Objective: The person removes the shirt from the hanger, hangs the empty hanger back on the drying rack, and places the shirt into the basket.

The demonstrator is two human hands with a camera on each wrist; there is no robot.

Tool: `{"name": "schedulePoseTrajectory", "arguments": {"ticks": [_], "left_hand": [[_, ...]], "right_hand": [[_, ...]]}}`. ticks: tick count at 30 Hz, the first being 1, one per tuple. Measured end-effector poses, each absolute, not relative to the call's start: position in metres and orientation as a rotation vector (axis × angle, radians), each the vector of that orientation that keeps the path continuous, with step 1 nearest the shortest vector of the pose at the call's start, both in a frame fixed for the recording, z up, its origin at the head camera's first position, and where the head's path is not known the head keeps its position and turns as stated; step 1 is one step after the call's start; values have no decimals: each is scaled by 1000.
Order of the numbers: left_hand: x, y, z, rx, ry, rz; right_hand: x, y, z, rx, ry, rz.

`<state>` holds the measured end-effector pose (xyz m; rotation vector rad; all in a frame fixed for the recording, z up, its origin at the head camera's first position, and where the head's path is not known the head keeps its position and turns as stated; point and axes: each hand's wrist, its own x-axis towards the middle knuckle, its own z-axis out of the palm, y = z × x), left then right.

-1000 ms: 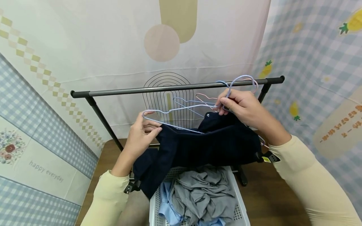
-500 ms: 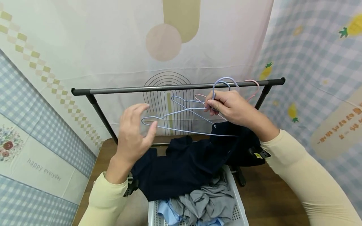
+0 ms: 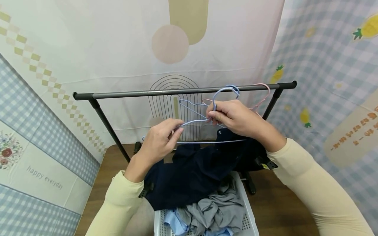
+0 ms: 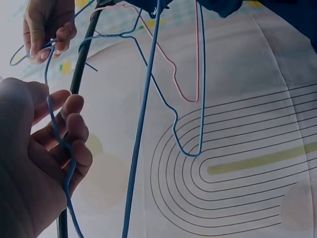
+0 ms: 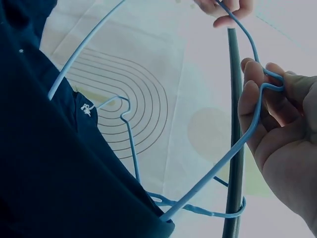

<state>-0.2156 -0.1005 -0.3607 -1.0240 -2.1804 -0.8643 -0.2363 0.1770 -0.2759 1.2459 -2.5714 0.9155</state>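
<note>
From the head view, a light blue wire hanger (image 3: 203,129) is held between both hands in front of the dark rail (image 3: 183,92). Its long axis runs roughly left to right, nearly parallel to the rail. The neck below the hook is pinched by the right hand (image 3: 233,118), fingers curled round the wire, while the left shoulder of the hanger is pinched by the left hand (image 3: 160,142) between thumb and fingertips. A navy garment (image 3: 200,168) is draped below the hanger's bottom bar, over the edge of a white basket (image 3: 160,223) that also holds grey and pale blue clothes. The garment lies just under and toward the person from both grips, with the left hand slightly the nearer to its loose bulk. Further blue and pink hangers (image 3: 260,95) are hung on the rail behind the right hand.

From the left wrist view, the blue wire is seen passing through the curled fingers of the left hand (image 4: 44,163), and it is clearly gripped. The right hand (image 4: 47,29) is seen further up the same wire, beside the rail (image 4: 81,69).

From the right wrist view, the bend of the hanger (image 5: 223,158) is seen hooked inside the curled fingers of the right hand (image 5: 277,129). The navy garment (image 5: 54,168) fills the lower left, away from the grip, and the rail (image 5: 235,148) runs just beside the palm.
</note>
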Motion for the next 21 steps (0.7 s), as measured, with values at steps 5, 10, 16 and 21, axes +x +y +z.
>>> {"name": "schedulePoseTrajectory", "arguments": {"ticks": [5,10,16,21], "left_hand": [[-217,-89,-355,-1054,-2173,-864],[-222,-77,-351,-1108,-2136,-900],[-220,-93,-354,-1080,-2208,-844],[-218,-116,-363,-1011,-2302,-655]], "right_hand": [[-236,173,-280,1266,-2550,894],[-233,168,-282,1268,-2541,841],[-231,174,-285,1269,-2551,857],[-233,182,-286,1272,-2546,922]]}}
